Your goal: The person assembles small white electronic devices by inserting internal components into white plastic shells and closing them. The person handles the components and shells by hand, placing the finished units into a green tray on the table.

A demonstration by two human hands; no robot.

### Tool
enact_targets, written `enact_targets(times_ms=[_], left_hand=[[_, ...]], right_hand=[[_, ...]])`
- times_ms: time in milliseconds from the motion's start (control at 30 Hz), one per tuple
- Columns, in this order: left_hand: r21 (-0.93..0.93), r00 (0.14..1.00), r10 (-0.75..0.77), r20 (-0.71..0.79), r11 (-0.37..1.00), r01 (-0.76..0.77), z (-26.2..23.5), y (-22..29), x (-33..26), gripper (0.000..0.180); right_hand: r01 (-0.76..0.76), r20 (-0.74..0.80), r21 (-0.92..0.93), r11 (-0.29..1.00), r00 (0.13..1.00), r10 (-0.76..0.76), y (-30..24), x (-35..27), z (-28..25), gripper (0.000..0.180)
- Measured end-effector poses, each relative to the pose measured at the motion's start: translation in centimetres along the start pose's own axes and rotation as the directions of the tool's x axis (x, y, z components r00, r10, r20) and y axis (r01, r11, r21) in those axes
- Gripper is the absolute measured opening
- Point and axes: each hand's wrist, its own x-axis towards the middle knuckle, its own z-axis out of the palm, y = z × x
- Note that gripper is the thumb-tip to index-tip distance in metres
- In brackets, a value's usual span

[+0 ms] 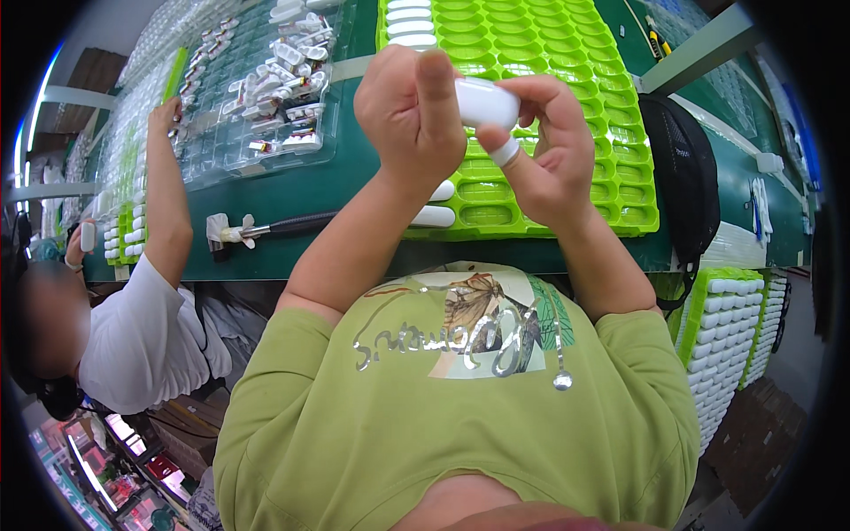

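Note:
My left hand [409, 111] and my right hand [549, 146] are raised together over the bench, both gripping one small white rounded plastic case [485, 102]. The left thumb lies along its left end. The right fingers curl around its right end, and the right index finger wears a white finger cot. Below the hands lies a bright green tray [611, 115] of oval pockets. White cases fill a few pockets at its far left corner [409, 19], and two more lie at its near left edge [434, 215].
A green bench top [292, 181] carries a clear blister tray [266, 80] of small parts and a dark-handled tool [266, 228]. A person in a white shirt [142, 336] at my left reaches onto the bench. A black bag [686, 177] hangs at the right, above stacked green trays of white cases [722, 341].

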Motion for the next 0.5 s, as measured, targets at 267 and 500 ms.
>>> enact_targets(times_ms=[267,500], left_hand=[[0.128,0.993,0.071,-0.091,0.99,-0.059,2.7,1.4,3.7,0.038],[0.005,0.979,-0.101,-0.177,0.995,0.104,3.6,2.0,5.5,0.043]], right_hand=[[0.097,-0.5,0.201,0.975,0.866,0.017,0.7,6.1,3.3,0.041],[0.218,-0.547,-0.156,0.963,0.793,-0.268,0.2,8.5,3.9,0.047]])
